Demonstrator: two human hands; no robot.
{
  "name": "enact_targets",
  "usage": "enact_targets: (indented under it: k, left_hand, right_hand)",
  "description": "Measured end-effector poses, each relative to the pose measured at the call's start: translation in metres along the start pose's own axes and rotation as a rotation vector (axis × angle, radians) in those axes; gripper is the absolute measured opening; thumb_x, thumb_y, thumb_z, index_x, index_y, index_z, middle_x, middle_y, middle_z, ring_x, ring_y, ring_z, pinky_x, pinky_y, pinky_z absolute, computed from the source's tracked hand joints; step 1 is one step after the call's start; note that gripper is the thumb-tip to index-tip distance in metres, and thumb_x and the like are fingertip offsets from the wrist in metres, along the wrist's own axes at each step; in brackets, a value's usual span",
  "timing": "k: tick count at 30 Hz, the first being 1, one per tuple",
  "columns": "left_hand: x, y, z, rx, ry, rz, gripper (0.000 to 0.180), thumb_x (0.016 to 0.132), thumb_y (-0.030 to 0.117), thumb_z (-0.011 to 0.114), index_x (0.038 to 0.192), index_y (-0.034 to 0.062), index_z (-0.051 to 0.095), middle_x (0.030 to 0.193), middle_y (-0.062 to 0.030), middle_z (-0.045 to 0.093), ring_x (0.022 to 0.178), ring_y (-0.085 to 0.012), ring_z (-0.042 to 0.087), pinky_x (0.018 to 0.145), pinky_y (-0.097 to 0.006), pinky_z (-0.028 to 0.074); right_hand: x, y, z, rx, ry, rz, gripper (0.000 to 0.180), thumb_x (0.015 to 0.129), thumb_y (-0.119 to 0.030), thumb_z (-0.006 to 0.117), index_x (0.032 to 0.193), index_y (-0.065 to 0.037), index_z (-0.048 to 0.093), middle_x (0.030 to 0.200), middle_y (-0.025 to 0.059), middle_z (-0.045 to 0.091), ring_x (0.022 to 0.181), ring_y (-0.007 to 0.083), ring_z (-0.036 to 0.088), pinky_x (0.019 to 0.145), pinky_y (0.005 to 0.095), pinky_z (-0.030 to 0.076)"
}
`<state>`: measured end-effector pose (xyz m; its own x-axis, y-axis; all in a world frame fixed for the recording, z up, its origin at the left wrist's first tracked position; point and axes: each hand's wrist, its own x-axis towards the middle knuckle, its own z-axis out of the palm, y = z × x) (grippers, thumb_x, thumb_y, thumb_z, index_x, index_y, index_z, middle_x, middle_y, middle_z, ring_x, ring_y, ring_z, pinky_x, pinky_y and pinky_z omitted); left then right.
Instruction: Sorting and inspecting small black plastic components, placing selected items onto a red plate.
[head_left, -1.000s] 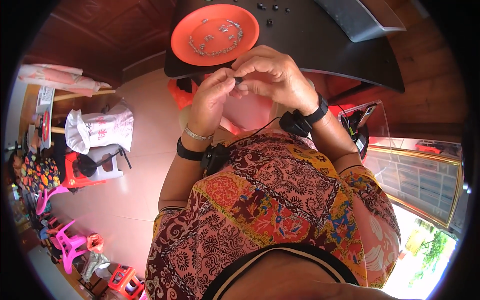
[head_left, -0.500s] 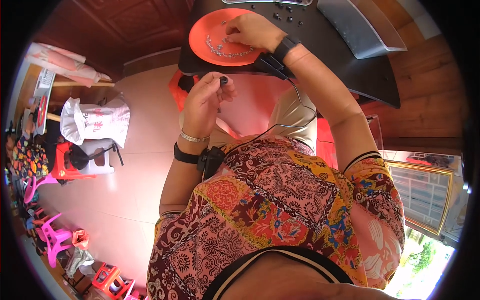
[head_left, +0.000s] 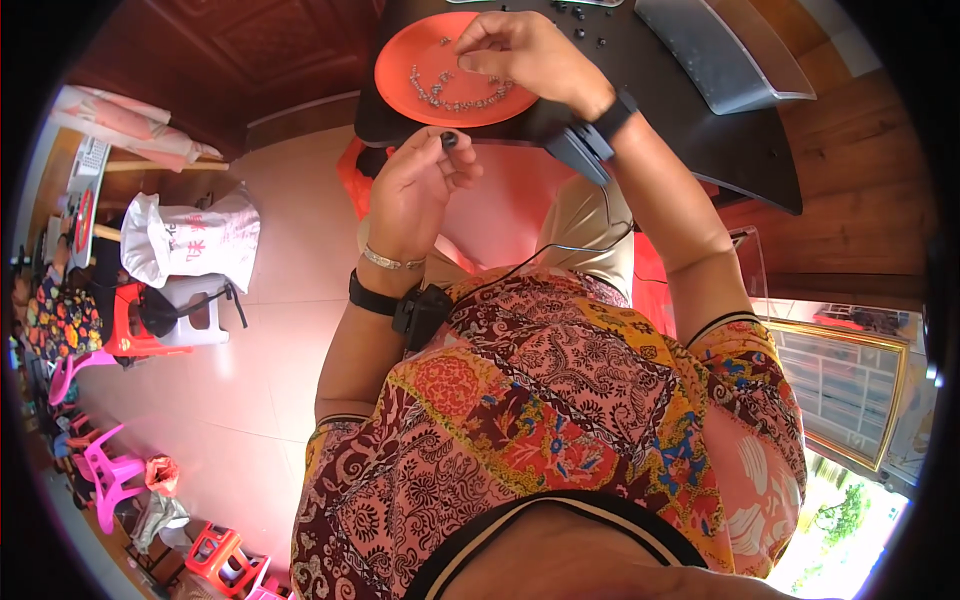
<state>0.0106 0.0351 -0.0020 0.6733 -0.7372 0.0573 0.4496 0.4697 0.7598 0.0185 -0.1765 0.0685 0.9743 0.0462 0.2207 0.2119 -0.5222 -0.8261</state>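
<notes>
1. Head view: a small black part [head_left: 449, 140] sits at the fingertips of the left hand [head_left: 412, 195], just off the near edge of the table.
2. Left thumb and forefinger pinch that part; the other fingers curl loosely, slightly apart.
3. The right hand [head_left: 540, 62] is over the right side of an orange plate [head_left: 396, 82], fingers bent, thumb near the forefinger; whether anything tiny lies between their tips, I cannot tell.
4. Small silvery pieces [head_left: 465, 105] lie on the plate, many in a curved row along its near side.
5. The plate rests on a black table [head_left: 640, 130], with loose black pieces [head_left: 580, 33] beyond the right hand.
6. Farther right stands a grey bin [head_left: 690, 55].
7. Well off to the left is a white bag [head_left: 205, 240].
</notes>
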Motion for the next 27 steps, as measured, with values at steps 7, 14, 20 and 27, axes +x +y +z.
enact_targets:
  k: [7, 14, 20, 27]
  left_hand:
    - [0.013, -0.014, 0.015, -0.099, -0.037, -0.037, 0.028, 0.094, 0.025, 0.045, 0.105, 0.0022, 0.056, 0.093, -0.0069, 0.061, 0.087, -0.0202, 0.06, 0.079, -0.032, 0.044]
    - [0.014, -0.029, 0.027, -0.009, 0.025, -0.093, 0.028, 0.094, 0.025, 0.043, 0.107, 0.0035, 0.055, 0.093, -0.0057, 0.06, 0.087, -0.0182, 0.058, 0.079, -0.032, 0.044]
    - [0.013, -0.029, 0.034, 0.0, 0.049, -0.096, 0.026, 0.095, 0.025, 0.042, 0.104, 0.0034, 0.054, 0.093, -0.0053, 0.059, 0.085, -0.0188, 0.058, 0.078, -0.032, 0.043]
    - [0.011, -0.024, 0.029, 0.028, 0.017, -0.098, 0.023, 0.094, 0.024, 0.045, 0.095, 0.0034, 0.055, 0.091, -0.0064, 0.058, 0.083, -0.0209, 0.058, 0.077, -0.032, 0.044]
  right_hand:
    - [-0.073, -0.023, 0.024, 0.35, 0.046, -0.054, 0.006, 0.085, 0.001, 0.064, 0.091, 0.0, 0.064, 0.08, 0.0014, 0.063, 0.072, 0.0072, 0.06, 0.064, 0.0218, 0.05]
    - [-0.093, 0.002, 0.035, 0.26, 0.204, -0.141, 0.004, 0.084, -0.002, 0.066, 0.087, -0.001, 0.063, 0.083, 0.0038, 0.064, 0.072, 0.0094, 0.061, 0.063, 0.0246, 0.05]
    - [-0.101, 0.003, 0.021, -0.009, 0.283, -0.352, 0.014, 0.076, -0.004, 0.072, 0.09, -0.005, 0.067, 0.085, 0.0068, 0.065, 0.084, 0.0231, 0.063, 0.074, 0.0338, 0.051]
    - [-0.069, 0.044, -0.055, -0.263, 0.298, -0.103, 0.014, 0.081, -0.01, 0.069, 0.093, -0.003, 0.068, 0.085, 0.0098, 0.067, 0.079, 0.0188, 0.064, 0.073, 0.0288, 0.05]
